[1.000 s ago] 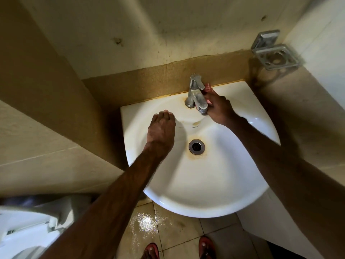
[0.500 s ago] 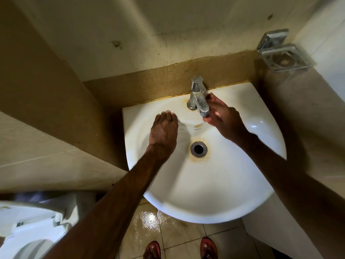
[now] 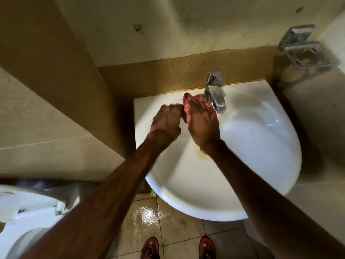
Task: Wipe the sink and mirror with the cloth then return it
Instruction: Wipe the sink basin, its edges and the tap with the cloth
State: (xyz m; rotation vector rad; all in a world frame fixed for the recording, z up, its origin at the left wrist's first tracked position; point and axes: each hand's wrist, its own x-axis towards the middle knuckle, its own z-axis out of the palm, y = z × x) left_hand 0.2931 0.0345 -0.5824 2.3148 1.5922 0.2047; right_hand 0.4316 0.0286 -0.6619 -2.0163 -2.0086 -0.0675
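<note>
1. Cloth point(image 3: 187, 109), red and checked, lies bunched on the back ledge of the sink point(image 3: 261, 184), under the right hand point(image 3: 202, 124). Its visible strip runs lengthwise along that hand's thumb side and curls round past the fingertips, pointing towards the back wall.
2. Right hand: fingers straight and together, laid flat on the cloth and pressing it down, palm over the slope of the bowl.
3. Left hand point(image 3: 167, 121): fingers curled under, knuckles touching the cloth's edge just beside the right hand; whether it pinches the cloth cannot be told.
4. Tap point(image 3: 214, 92): just beyond the right fingertips and slightly to their right, spout aimed into the bowl.
5. Soap holder point(image 3: 306, 51): on the wall, well to the right of both hands.
6. Toilet point(image 3: 22, 221): below the left forearm.
7. Floor point(image 3: 149, 221): wet tiles beneath the arms, with two red sandals point(image 3: 150, 247).
</note>
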